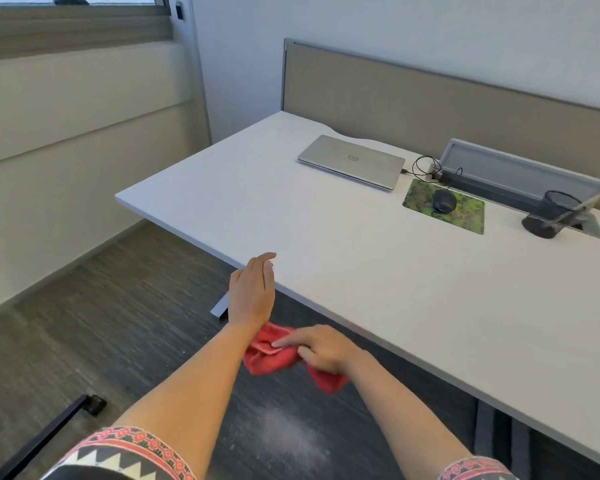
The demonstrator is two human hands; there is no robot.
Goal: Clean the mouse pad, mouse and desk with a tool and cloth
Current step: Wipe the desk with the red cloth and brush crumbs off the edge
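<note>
Wiping seems not yet begun. Just off the desk's near edge the right hand grips a bunched red cloth; the left hand hovers loose-fingered, holding nothing. The mouse sits on the mouse pad at the desk's far side, so the cloth likely needs carrying there.

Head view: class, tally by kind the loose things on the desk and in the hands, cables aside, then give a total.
Laptop: 1
Mouse pad: 1
Mouse: 1
Mesh pen cup: 1
Red cloth, held in the right hand: 1
Total: 5
</note>
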